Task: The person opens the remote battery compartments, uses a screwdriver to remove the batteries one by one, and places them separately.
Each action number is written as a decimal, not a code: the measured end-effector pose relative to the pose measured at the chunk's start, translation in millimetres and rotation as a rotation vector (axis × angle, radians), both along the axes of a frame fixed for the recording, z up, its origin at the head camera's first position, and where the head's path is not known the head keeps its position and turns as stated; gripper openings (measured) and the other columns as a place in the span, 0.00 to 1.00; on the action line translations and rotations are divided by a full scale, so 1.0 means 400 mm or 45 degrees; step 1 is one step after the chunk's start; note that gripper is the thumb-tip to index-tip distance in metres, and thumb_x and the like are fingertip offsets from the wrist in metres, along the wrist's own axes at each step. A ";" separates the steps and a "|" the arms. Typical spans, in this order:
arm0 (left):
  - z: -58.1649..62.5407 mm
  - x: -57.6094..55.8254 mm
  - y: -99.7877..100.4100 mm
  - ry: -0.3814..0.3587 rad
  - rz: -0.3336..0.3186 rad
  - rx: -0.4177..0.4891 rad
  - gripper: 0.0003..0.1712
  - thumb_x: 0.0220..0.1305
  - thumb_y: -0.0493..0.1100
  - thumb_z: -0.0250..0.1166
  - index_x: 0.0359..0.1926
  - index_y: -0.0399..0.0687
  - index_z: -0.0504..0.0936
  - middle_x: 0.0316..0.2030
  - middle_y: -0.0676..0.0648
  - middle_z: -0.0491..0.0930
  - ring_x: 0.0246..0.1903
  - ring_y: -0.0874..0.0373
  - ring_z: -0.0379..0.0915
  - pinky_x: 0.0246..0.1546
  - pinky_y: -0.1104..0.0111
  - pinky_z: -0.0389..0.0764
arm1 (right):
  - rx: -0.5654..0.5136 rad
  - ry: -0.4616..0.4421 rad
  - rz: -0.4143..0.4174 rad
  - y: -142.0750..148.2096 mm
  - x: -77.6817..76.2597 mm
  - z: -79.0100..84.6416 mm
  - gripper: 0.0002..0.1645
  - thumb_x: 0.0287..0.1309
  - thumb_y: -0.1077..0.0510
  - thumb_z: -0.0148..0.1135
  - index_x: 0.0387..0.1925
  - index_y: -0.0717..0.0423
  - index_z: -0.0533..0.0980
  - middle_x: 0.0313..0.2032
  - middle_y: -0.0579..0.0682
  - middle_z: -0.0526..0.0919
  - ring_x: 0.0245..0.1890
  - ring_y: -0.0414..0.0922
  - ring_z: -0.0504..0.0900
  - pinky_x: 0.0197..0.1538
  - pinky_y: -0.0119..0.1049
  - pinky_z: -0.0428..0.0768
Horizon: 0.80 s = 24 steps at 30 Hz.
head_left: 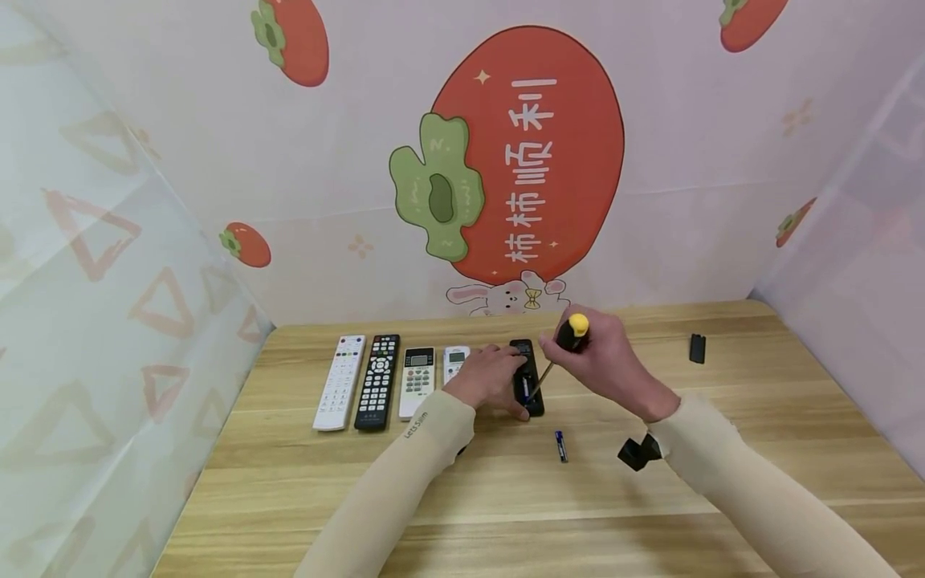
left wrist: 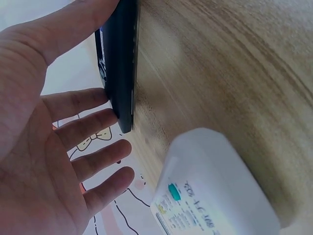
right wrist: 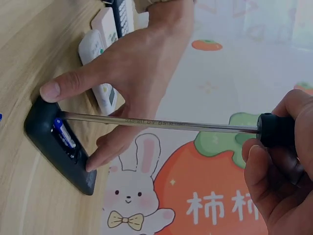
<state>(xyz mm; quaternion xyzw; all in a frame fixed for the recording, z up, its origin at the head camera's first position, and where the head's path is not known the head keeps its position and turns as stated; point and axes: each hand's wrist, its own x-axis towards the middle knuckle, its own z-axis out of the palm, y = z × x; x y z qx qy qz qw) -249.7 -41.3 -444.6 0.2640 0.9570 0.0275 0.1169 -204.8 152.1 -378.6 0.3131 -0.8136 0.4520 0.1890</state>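
Note:
A black remote control [head_left: 535, 408] lies back side up on the table, its battery compartment exposed. One blue-and-silver battery [right wrist: 64, 133] sits inside that compartment. My left hand [head_left: 494, 376] holds the remote against the table, thumb at the near end and fingertips farther along it. In the left wrist view two fingers touch the remote's edge, the other two spread free. Gripped in my right hand [head_left: 610, 357] is a screwdriver [right wrist: 195, 126] with a black and yellow handle. Its tip meets the compartment's near end, beside the battery; the exact contact is too small to tell.
A loose blue battery [head_left: 561, 446] lies nearer the front. A small black cover [head_left: 697, 348] is at the back right. To the left stand a long white remote [head_left: 339, 385], a black remote [head_left: 377, 384] and white remotes [head_left: 417, 385], one partly behind my left hand.

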 end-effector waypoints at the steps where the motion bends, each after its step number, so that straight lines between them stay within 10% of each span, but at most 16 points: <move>1: 0.000 0.000 0.000 -0.004 0.001 0.004 0.57 0.45 0.70 0.78 0.73 0.53 0.71 0.72 0.50 0.67 0.69 0.49 0.63 0.69 0.52 0.66 | 0.015 0.031 0.017 -0.002 0.004 0.000 0.16 0.58 0.65 0.72 0.27 0.48 0.72 0.24 0.39 0.74 0.22 0.38 0.73 0.28 0.32 0.74; 24: 0.002 0.000 0.001 0.001 -0.012 0.020 0.51 0.44 0.69 0.79 0.68 0.55 0.76 0.68 0.51 0.72 0.65 0.50 0.67 0.67 0.51 0.68 | 0.235 0.262 0.014 -0.049 0.029 0.002 0.20 0.53 0.65 0.74 0.23 0.47 0.69 0.23 0.38 0.67 0.22 0.34 0.67 0.25 0.31 0.73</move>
